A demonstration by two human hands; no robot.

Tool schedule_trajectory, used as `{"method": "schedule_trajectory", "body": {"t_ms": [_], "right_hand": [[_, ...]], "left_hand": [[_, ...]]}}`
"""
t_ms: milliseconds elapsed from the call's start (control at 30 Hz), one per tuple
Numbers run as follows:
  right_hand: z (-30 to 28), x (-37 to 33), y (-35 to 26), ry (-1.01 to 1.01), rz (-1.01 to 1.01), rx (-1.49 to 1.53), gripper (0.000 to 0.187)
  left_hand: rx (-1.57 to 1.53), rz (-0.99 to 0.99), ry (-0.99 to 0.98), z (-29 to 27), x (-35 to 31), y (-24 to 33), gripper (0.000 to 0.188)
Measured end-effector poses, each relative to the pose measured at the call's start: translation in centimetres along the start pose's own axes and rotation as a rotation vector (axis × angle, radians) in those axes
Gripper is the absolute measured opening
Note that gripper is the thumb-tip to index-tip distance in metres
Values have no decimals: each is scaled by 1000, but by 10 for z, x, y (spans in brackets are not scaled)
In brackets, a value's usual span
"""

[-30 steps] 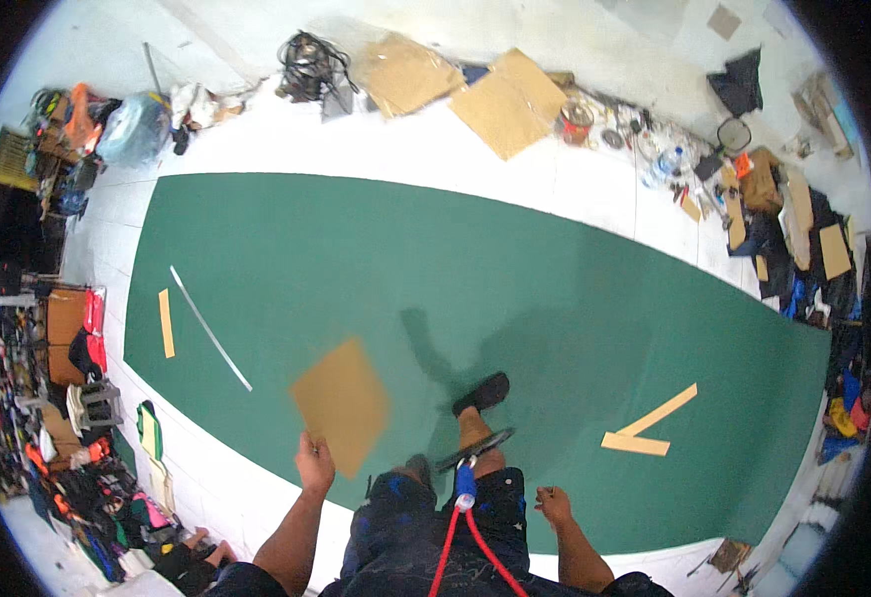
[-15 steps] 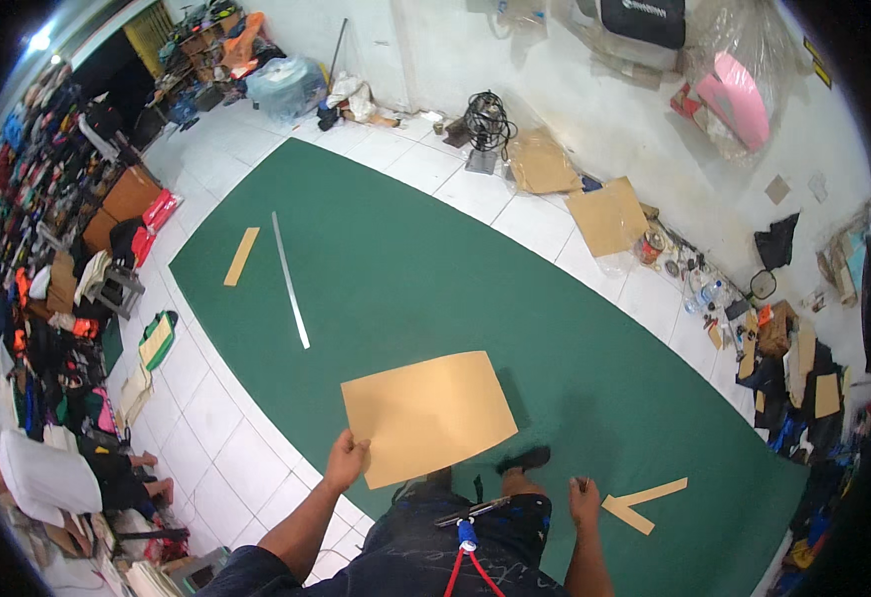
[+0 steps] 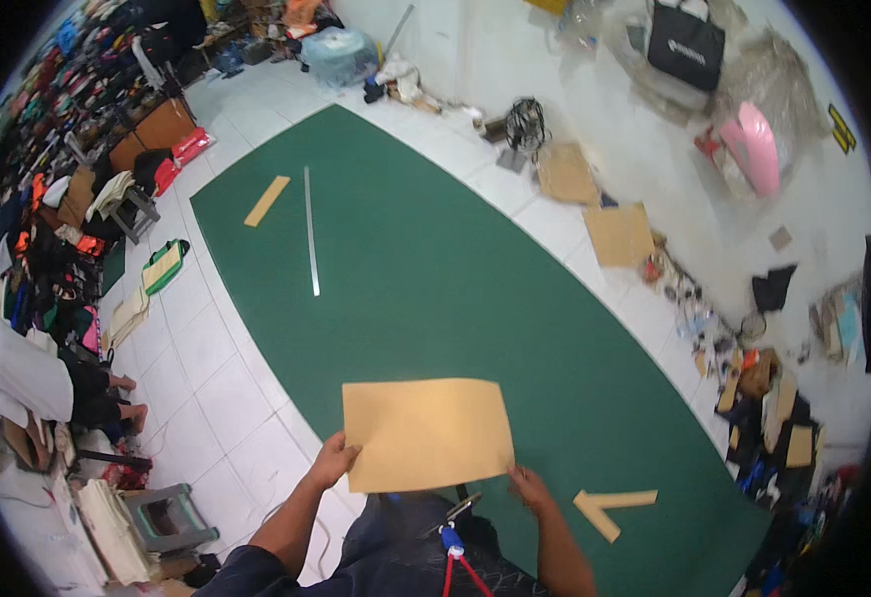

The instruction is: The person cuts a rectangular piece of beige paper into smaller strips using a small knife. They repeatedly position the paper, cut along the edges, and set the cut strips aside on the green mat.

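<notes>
Where sheet (image 3: 425, 432) overhangs, legs hidden; grips seemingly pinched.

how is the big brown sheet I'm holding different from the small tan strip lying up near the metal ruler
The brown sheet is large and nearly rectangular; the tan strip is narrow and far smaller. The sheet is held up at its lower edge by the left hand and right hand; the strip lies flat on the green mat, untouched, beside the metal ruler. Both look like plain tan card.
</notes>
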State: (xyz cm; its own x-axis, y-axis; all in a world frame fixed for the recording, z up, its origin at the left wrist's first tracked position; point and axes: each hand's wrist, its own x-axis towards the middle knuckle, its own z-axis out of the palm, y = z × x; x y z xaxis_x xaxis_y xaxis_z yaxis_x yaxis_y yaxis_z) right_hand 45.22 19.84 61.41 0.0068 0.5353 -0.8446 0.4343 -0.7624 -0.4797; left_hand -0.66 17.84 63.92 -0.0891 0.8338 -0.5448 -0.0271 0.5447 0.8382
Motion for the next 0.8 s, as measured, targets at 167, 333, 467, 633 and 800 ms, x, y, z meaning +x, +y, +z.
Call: {"method": "schedule_trajectory", "body": {"t_ms": [167, 333, 467, 633, 800], "right_hand": [[44, 3, 120, 217, -309, -70, 87], [73, -33, 288, 302, -94, 45, 76], [77, -88, 497, 325, -34, -1, 60], [133, -165, 533, 484, 295, 261, 52], [188, -197, 487, 516, 324, 531, 58]], "left_hand": [[133, 77, 15, 23, -48, -32, 34], [260, 229, 127, 19, -101, -48, 27], [338, 250, 184, -15, -122, -66, 25], [189, 155, 235, -83, -142, -87, 26], [246, 5, 140, -100, -141, -87, 25]]}}
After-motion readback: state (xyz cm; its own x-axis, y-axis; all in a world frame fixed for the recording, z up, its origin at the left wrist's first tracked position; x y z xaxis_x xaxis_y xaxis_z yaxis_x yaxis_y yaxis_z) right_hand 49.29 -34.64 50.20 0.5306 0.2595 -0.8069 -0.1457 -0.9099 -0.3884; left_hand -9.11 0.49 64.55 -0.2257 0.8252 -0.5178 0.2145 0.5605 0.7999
